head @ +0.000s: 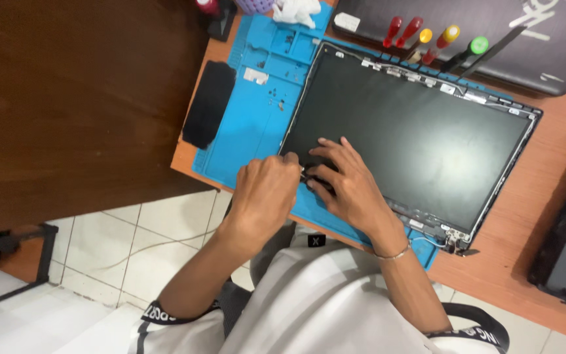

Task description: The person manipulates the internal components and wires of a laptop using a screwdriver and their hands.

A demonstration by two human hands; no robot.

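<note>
Your left hand is curled into a loose fist at the near left corner of the screen, fingertips pinched on something small and metallic that is too tiny to make out. Your right hand lies flat on the panel beside it, fingers spread and pressing on the glass, almost touching the left. The screen sits in its frame on a blue mat on the desk. Screwdrivers with red, yellow and green handles lie along the far edge, next to a closed laptop. Loose screws rest on the mat.
</note>
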